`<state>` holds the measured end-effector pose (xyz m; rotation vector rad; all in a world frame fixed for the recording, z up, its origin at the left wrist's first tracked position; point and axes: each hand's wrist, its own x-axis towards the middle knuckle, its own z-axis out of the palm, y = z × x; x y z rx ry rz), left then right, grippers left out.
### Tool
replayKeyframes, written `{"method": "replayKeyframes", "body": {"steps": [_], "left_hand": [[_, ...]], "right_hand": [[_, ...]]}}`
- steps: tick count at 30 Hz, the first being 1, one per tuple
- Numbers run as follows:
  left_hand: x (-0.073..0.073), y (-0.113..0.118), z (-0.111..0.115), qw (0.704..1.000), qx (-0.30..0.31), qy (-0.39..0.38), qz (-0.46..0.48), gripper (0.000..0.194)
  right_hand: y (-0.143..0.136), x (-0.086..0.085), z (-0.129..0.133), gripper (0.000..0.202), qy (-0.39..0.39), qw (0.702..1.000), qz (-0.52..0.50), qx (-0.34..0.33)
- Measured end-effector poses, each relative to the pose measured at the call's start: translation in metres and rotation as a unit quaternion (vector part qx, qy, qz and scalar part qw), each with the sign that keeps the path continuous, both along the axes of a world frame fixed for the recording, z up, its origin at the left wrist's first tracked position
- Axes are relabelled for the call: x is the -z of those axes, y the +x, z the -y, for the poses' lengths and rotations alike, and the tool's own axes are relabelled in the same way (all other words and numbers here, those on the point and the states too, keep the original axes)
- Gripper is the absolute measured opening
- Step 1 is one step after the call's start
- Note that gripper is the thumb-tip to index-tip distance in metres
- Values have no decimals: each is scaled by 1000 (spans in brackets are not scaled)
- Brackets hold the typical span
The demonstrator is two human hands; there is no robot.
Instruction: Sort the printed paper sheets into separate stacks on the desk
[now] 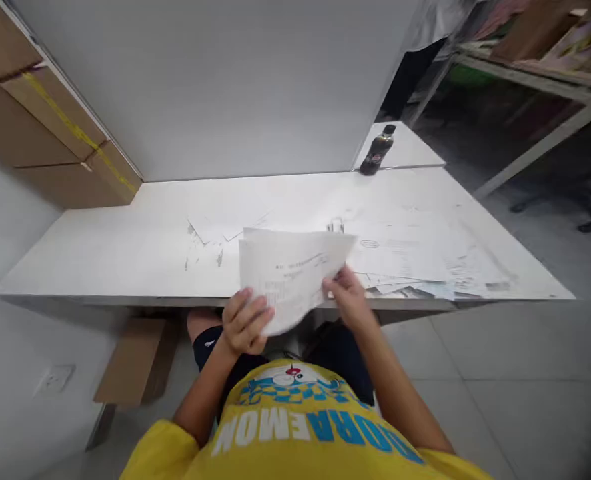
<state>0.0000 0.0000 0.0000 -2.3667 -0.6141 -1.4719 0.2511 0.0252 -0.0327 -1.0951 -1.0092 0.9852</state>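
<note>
The head view shows the person at a white table (165,260), holding a few papers (295,277) over its near edge and partly above the lap. The left hand (247,321) is clamped on the lower left part of the papers, its fingers bent across their front. The right hand (348,293) is closed on their lower right edge, the thumb on the printed face; its fingertips are slightly blurred. The papers are tilted, fanned a little at the top left and curved at the bottom, with print too faint to read. Just beyond their top right part is a small metallic item (335,225), too blurred to identify. To the right, loose sheets (400,253) overlap on the table, some of them along its near edge. A dark bottle (377,150) with a black cap stands near the far right, by the grey panel (225,87) behind the table. Cartons (55,133), one with yellow tape, are stacked at the far left, and a box (135,360) sits below the table on the left. A rack (525,77) stands beyond the right end. The person wears a yellow shirt (295,440) with a cartoon print.
</note>
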Motion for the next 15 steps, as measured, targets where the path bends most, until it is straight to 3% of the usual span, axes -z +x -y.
{"method": "replayKeyframes", "body": {"steps": [2,5,8,11,13,15], "left_hand": [[15,15,-4,984,-10,-124,125,53],[31,35,-11,940,-11,-268,212,61],[32,49,-24,915,-19,-362,180,73],[23,56,-44,896,-36,-413,159,85],[16,57,-56,890,-37,-430,148,75],[12,57,-63,894,-34,-428,124,43]], "right_hand": [[29,-9,-16,25,26,997,35,59],[59,-16,-27,19,59,988,98,105],[67,-12,-21,17,80,981,142,109],[65,-3,-12,21,73,984,122,111],[62,2,-7,27,56,987,109,104],[60,6,-1,31,47,989,102,92]]}}
